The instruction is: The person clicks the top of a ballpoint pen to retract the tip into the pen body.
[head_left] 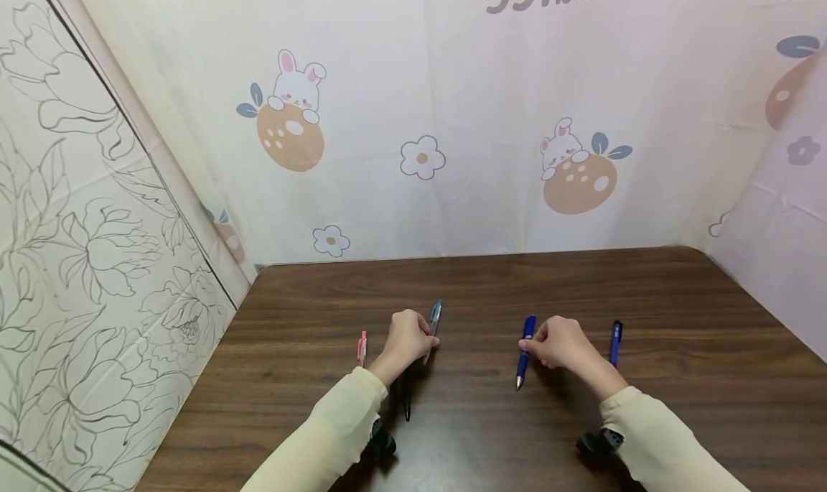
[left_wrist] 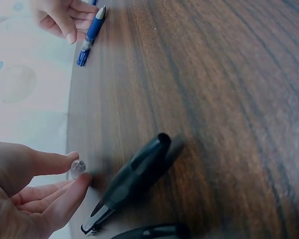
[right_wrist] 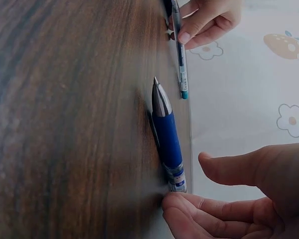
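Note:
My left hand [head_left: 407,340] pinches a clear pen [head_left: 436,319] with a teal end between thumb and fingertips. In the left wrist view this pen [left_wrist: 78,168] shows end-on between the fingertips. My right hand [head_left: 563,345] is at a blue pen [head_left: 522,363] with a silver tip, which lies on the table. In the right wrist view the thumb stands apart from the blue pen [right_wrist: 167,139], and the other fingertips are right at its far end, overlapping it.
A pink pen [head_left: 362,347] lies left of my left hand, and a black pen [head_left: 407,398] lies near that wrist. Another dark blue pen [head_left: 615,342] is beyond my right wrist. The brown wooden table [head_left: 478,434] ends at a printed curtain [head_left: 484,212].

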### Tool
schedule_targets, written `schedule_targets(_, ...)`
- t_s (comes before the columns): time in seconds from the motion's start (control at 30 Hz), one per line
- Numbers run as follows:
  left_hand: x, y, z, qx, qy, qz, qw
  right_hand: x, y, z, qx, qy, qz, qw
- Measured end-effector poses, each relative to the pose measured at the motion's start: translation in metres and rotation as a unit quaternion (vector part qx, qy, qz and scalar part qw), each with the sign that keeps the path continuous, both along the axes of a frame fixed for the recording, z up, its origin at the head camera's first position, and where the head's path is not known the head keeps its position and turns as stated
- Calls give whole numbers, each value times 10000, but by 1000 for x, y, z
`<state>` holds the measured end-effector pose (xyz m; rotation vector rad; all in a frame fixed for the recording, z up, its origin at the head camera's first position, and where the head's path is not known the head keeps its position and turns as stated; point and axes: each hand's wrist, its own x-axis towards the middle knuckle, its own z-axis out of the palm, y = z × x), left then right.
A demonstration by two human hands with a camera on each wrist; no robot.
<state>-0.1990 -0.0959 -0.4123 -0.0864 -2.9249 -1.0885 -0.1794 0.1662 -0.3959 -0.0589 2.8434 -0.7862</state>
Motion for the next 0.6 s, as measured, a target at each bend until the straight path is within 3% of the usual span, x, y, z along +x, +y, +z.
schedule_targets(0.6,0,1,-1,-78,3,-76,9999,-3,-20,1,295,388,234,9985)
